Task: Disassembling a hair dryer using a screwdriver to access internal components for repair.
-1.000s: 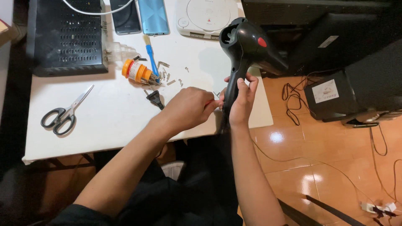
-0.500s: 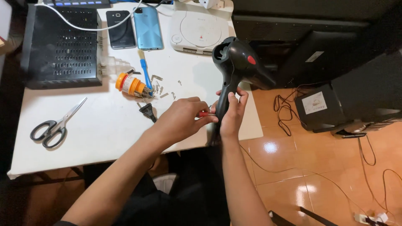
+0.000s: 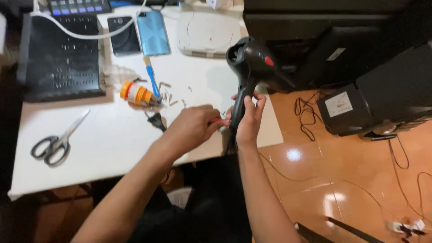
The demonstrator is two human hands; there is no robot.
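Note:
My right hand (image 3: 249,118) grips the handle of a black hair dryer (image 3: 254,67) with a red switch, holding it upright over the right edge of the white table (image 3: 103,144). My left hand (image 3: 191,127) is closed around a red-handled tool, probably a screwdriver (image 3: 216,120), whose tip points at the dryer's handle. The tip itself is hidden between the hands.
On the table lie scissors (image 3: 56,143), an orange-capped bottle (image 3: 136,94), a blue-handled tool (image 3: 152,79), several loose screws (image 3: 173,96), a black plug (image 3: 156,120), two phones (image 3: 139,36), a white round-lidded console (image 3: 207,33) and a black vented box (image 3: 60,58). Black boxes and cables sit on the orange floor at right.
The view has shifted so table and hands sit lower and further left. Both hands keep their hold; the left hand stays pressed toward the dryer's handle.

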